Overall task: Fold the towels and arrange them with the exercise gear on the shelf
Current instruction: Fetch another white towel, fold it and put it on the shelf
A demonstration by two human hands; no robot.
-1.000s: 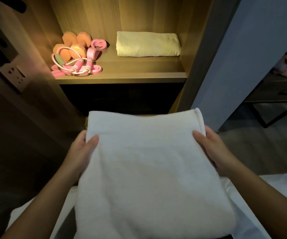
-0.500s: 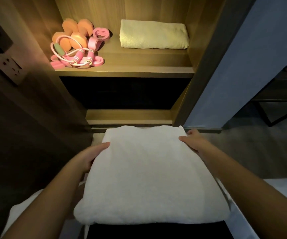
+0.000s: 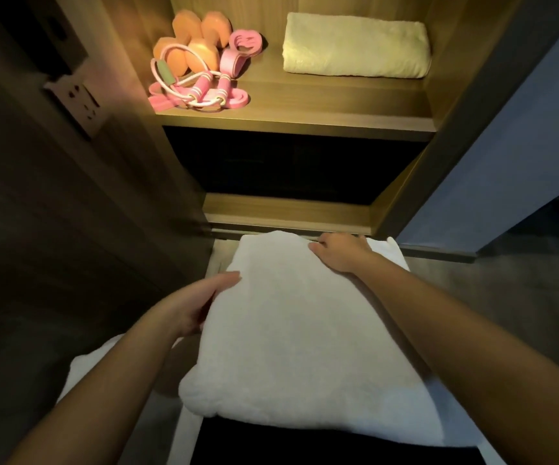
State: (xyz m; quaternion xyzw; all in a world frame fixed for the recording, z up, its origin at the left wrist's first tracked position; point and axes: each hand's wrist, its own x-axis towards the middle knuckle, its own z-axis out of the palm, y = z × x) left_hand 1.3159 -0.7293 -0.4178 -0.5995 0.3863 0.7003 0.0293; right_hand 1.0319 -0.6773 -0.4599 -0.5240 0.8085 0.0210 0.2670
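The lit wooden shelf (image 3: pixel 298 124) stands at the back, and I place everything by it. Below the shelf and just in front of it lies the white towel (image 3: pixel 298 330), folded to a thick pad on something low and pale. What that is, I cannot tell in this dim light. The left hand (image 3: pixel 197 303) grips the pad's left edge, thumb on top and fingers tucked beneath. The right hand (image 3: pixel 342 251) lies on the corner nearest the shelf, its fingers curled over that edge.

The step in hand looks to be a last squaring-up before the lift. To do it well, I would say, both hands should get under the pad. That way the layers go up as one block and nothing slides open on the way to the shelf. The folded edge should face the shelf's front, with the loose ends to the back.

The pad is plush and soft-edged, and a touch lumpy at the corner farthest from the shelf.

On the shelf's right half rests a yellow towel (image 3: pixel 355 45), folded flat. Judging by that, the white one belongs on top of it. On the shelf's left half sit orange dumbbells (image 3: pixel 201 38), touching one another. Pink bands (image 3: pixel 201 92) are heaped against them toward the shelf's front edge.
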